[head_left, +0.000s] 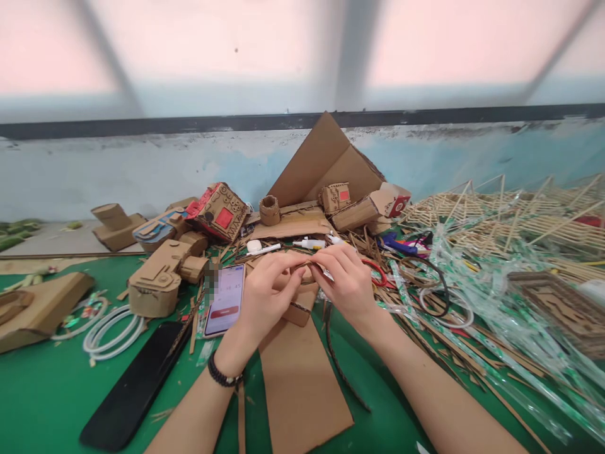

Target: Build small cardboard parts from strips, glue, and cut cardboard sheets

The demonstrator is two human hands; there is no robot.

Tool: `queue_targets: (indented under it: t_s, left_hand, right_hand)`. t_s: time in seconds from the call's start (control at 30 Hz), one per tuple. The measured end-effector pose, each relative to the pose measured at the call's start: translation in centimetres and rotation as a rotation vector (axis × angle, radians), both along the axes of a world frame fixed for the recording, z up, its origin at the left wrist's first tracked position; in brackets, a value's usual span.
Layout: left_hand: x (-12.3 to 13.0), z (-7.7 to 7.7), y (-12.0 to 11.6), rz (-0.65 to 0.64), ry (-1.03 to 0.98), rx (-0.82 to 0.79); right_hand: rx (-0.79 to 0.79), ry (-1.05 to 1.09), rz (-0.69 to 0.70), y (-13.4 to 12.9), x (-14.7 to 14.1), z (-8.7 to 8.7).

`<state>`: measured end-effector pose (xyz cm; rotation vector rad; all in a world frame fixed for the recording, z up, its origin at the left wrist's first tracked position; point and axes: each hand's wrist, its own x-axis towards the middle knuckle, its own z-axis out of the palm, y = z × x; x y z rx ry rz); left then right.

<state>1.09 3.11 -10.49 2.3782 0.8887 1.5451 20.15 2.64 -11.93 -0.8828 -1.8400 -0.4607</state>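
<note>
My left hand (270,287) and my right hand (347,280) meet in the middle of the view, fingertips pinched. Between them is a small brown cardboard strip (309,266), mostly covered by the fingers. Just below the hands sits a small cardboard box shape (302,306), partly hidden by my left hand. It stands at the far end of a flat cardboard sheet (302,384) that runs towards me. A thin, dark-edged strip (343,372) curves down beneath my right hand; whether it joins the held piece is hidden.
A lit phone (225,299) and a black flat object (135,388) lie left on the green table (42,391). Cardboard models (155,277) stand behind them. White glue tubes (309,243), a blue-handled tool (399,244) and cardboard scraps lie beyond; plastic strips (501,302) and wooden sticks crowd the right.
</note>
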Motion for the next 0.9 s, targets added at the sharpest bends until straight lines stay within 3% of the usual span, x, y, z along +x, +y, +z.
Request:
queue_targets:
  t_s: [0.9]
  left_hand:
    - [0.28,-0.25,-0.11,0.025,0.024,0.093]
  right_hand:
    - [-0.018,-0.030,-0.028,-0.19,-0.19,0.00]
